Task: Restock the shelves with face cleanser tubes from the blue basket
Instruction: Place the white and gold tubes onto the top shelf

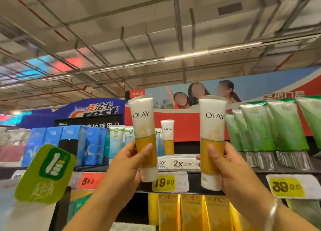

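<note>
At mid-frame, before the top shelf (180,163), the left hand (128,163) and right hand (231,168) each clasped an Olay tube (142,126) (212,126) cap-down around its yellow lower half, likely light, soft-walled and slick, best held near the stiffer cap.

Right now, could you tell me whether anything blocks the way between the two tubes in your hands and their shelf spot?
Nothing visible does. One Olay tube stands there alone, with open shelf beside it.
</note>
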The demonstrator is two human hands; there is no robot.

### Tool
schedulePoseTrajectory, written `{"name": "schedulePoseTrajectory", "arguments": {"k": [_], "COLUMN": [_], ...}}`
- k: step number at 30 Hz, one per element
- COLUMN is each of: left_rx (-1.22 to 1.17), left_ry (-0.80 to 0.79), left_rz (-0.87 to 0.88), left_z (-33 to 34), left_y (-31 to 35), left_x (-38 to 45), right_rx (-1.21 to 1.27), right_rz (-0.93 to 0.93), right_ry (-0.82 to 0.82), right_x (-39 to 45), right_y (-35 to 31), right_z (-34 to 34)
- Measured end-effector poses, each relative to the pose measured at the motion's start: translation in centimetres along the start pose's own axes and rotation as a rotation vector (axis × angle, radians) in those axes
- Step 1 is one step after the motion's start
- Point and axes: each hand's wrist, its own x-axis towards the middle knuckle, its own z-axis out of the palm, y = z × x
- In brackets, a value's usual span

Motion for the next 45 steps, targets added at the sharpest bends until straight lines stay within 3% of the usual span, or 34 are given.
{"name": "schedulePoseTrajectory", "arguments": {"k": [7, 15, 22, 30, 35, 45], "left_rx": [0.121, 0.158, 0.132, 0.227, 0.415, 0.465], "left_ry": [-0.116, -0.141, -0.183, -0.134, -0.163, -0.149], "left_rz": [0.071, 0.057, 0.013, 0.095, 0.072, -0.011], "left_z": [-0.7, -1.9, -1.5, -2.2, -2.1, -2.8], "left_y": [0.4, -1.7, -1.7, -2.8, -3.5, -3.4], "left_x": [8.5, 13.8, 15.1, 14.6, 14.1, 14.0], "right_rx": [0.043, -0.102, -0.205, -0.222, -0.258, -0.359], "right_rz": [-0.117, -0.132, -0.131, -0.064, -0.043, 0.008], "right_ry": [0.096, 0.142, 0.164, 0.174, 0.115, 0.013], "right_x": [6.6, 10.3, 12.4, 14.1, 14.6, 14.6], "right_y": [0.1, 1.3, 1.2, 2.9, 3.3, 3.0], "right_z": [3.2, 4.8, 4.7, 4.2, 3.9, 3.8]}}
